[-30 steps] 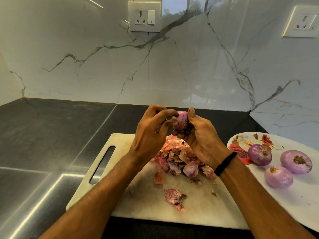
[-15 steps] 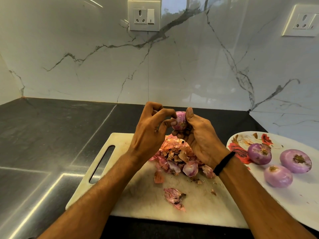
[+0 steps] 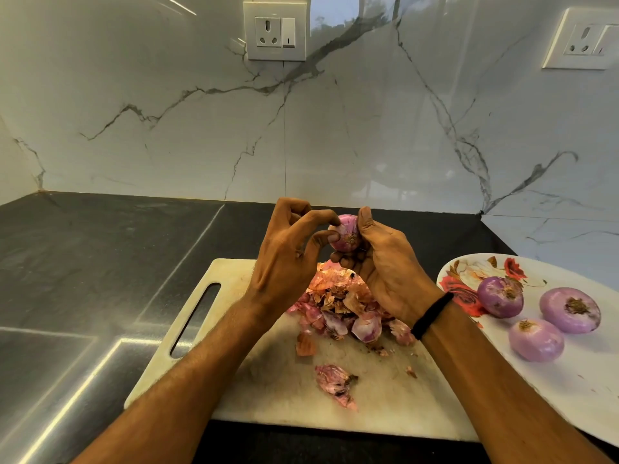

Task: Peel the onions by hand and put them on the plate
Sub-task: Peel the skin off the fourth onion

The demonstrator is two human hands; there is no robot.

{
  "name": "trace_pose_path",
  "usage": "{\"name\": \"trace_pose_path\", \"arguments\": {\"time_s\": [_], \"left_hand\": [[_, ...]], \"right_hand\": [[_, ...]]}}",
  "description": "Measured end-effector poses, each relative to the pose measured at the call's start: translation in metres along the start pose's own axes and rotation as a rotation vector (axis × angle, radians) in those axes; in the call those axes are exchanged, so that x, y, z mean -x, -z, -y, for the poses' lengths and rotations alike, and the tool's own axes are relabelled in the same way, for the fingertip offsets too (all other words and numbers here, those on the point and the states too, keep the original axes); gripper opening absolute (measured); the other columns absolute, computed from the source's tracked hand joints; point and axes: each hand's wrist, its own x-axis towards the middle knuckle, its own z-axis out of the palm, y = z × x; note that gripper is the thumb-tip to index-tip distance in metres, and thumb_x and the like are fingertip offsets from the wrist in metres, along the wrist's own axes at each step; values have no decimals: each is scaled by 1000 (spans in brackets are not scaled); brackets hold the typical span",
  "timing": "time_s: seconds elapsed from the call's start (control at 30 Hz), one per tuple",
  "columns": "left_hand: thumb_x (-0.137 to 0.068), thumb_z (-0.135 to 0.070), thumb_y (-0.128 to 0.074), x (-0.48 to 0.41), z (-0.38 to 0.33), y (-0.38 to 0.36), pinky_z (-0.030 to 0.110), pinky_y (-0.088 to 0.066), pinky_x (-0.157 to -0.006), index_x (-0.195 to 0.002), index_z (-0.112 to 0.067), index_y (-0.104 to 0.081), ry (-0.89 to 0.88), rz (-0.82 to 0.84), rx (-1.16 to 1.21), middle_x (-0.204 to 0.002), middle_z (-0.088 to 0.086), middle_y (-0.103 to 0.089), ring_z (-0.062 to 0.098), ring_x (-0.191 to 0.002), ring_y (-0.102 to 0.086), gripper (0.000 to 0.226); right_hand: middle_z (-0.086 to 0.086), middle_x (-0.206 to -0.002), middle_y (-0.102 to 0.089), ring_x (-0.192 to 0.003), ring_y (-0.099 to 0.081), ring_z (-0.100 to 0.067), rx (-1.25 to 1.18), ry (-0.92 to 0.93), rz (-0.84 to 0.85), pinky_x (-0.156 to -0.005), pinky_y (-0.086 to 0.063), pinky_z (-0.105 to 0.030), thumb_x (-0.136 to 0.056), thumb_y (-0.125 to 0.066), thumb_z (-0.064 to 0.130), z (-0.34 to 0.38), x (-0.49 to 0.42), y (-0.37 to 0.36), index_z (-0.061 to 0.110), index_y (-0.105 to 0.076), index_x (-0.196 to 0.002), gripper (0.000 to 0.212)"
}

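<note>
A small purple onion [image 3: 346,234] is held up over the white cutting board [image 3: 274,380]. My right hand [image 3: 382,266] grips it, thumb along its right side and fingers curled beneath. My left hand [image 3: 291,252] pinches at its left side with thumb and forefinger tips. Below the hands lies a heap of onion skins [image 3: 345,306]. Three peeled onions [image 3: 500,296] [image 3: 571,309] [image 3: 536,339] lie on the white flowered plate [image 3: 569,396] at the right.
A loose scrap of skin [image 3: 336,385] lies near the board's front. The dark countertop [image 3: 83,262] stretches left to a marble wall with two sockets [image 3: 274,31] [image 3: 586,38]. The plate overhangs the board's right edge.
The hands stay in nearly the same place. My left fingers have shifted slightly on the onion's left side, and more of its bare purple surface shows.
</note>
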Motion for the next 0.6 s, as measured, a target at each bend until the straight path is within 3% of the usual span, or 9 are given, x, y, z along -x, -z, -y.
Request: {"name": "trace_pose_path", "arguments": {"time_s": [0.23, 0.37, 0.43, 0.6], "left_hand": [[-89, -11, -73, 0, 0, 0, 6, -42, -81, -107, -10, -71, -2, -13, 17, -107, 11, -51, 3, -97, -45, 18], [-90, -13, -70, 0, 0, -1, 13, -46, -82, -104, -9, -70, -10, -19, 21, -106, 11, -52, 6, -97, -47, 15], [-89, -13, -70, 1, -1, -1, 9, -45, -82, -104, -8, -69, -5, -24, 32, -106, 11, -53, 4, -96, -47, 15], [-89, -14, -72, 0, -2, -1, 8, -45, -85, -117, -10, -62, 55, -23, 77, -116, 6, -51, 3, -99, -47, 30]], "right_hand": [[-19, -97, -68, -74, -67, -27, -10, -28, -19, -64, -59, -29, -94, -44, 47, 0, 0, 0, 5, -62, -119, 53], [-20, -97, -68, -74, -67, -28, -36, -33, -20, -68, -61, -31, -100, -42, 44, 0, 0, 0, 2, -61, -120, 50], [-18, -94, -69, -75, -67, -28, -59, -31, -15, -71, -60, -33, -101, -42, 43, 0, 0, -1, 3, -63, -117, 48], [-16, -88, -68, -72, -67, -27, -101, -33, -6, -63, -60, -28, -102, -42, 42, 3, 3, -2, 5, -63, -112, 45]]}}
